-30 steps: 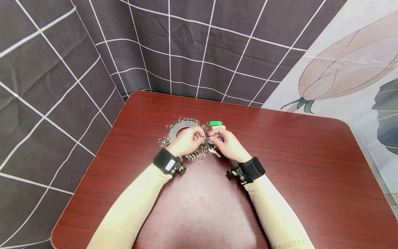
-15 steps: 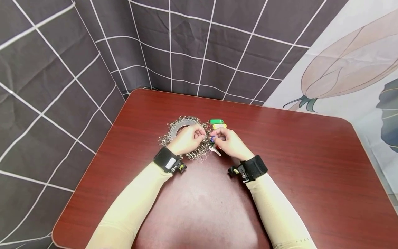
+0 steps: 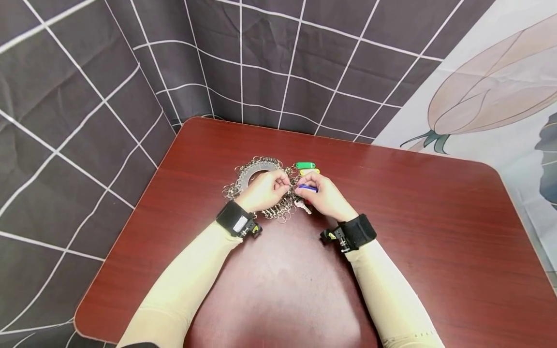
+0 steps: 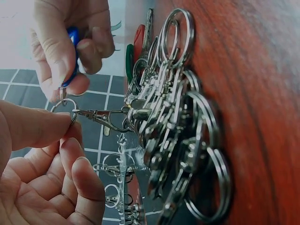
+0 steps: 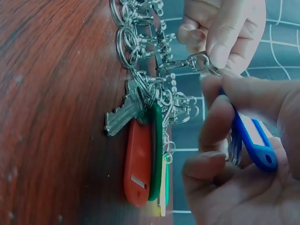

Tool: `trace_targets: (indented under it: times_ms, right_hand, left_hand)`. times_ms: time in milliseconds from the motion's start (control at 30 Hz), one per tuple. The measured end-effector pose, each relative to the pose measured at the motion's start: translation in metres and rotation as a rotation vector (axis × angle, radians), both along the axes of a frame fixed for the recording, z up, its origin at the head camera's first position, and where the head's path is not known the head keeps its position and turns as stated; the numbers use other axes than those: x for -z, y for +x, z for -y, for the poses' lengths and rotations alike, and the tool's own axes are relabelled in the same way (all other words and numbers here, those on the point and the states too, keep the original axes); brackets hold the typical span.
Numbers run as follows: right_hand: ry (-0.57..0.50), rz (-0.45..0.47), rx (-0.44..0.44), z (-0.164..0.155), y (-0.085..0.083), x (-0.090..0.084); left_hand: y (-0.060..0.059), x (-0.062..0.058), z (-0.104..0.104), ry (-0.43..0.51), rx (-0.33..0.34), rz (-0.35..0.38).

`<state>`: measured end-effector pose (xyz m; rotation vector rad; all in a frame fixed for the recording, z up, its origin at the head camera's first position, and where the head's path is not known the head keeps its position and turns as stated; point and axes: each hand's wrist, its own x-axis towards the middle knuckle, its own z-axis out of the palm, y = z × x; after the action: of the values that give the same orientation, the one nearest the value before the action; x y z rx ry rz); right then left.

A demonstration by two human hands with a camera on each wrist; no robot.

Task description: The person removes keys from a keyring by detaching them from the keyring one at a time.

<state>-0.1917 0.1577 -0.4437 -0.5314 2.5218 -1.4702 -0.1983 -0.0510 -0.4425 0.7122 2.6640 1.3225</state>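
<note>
Both hands meet just above the centre of the head view, over a dark red wooden table [image 3: 413, 232].

Left hand [image 3: 263, 191]: thumb and forefinger pinch a small silver split ring [image 4: 64, 104] — the grip is clenched on it. The ring hangs from a silver lobster clasp [image 4: 104, 117], which runs rightward in the left wrist view into a large heap of silver key rings and clasps [image 4: 173, 126] lying on the table. In the head view the heap [image 3: 254, 176] sits beneath and behind the left hand, centre-left of the frame. The remaining left fingers are curled loosely under the pinch.

Right hand [image 3: 326, 195]: fingers are curled round a blue plastic key tag with a white label window [image 5: 253, 138], so its grip is grasping that tag. The tag's tip sits right at the split ring; whether the two touch cannot be told. In the head view the tag shows as a blue strip [image 3: 308, 187] at the fingertips.

On the table just beside the right hand lie a red plastic key tag [image 5: 137, 164], a dark green plastic key tag [image 5: 156, 154] and a silver metal key [image 5: 123, 115], all bunched at the heap's edge. A light green plastic key tag [image 3: 305, 165] and a yellow plastic key tag [image 3: 310, 171] lie just above the hands in the head view.

Behind the table hangs a dark grey cloth with a white grid pattern [image 3: 109, 72] — upper left of the frame.
</note>
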Motion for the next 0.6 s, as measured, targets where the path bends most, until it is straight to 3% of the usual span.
trace_targets:
  times_ms: [233,600]
  right_hand:
    - [0.102,-0.08,0.029,0.0003,-0.0016,-0.0024]
    - [0.104,-0.09,0.027,0.0045,0.0016,0.0009]
  left_hand:
    - [-0.0028,-0.0003,0.0002,-0.001,-0.002,-0.019]
    - [0.0017,0.0021,0.0006,-0.017,-0.032,-0.003]
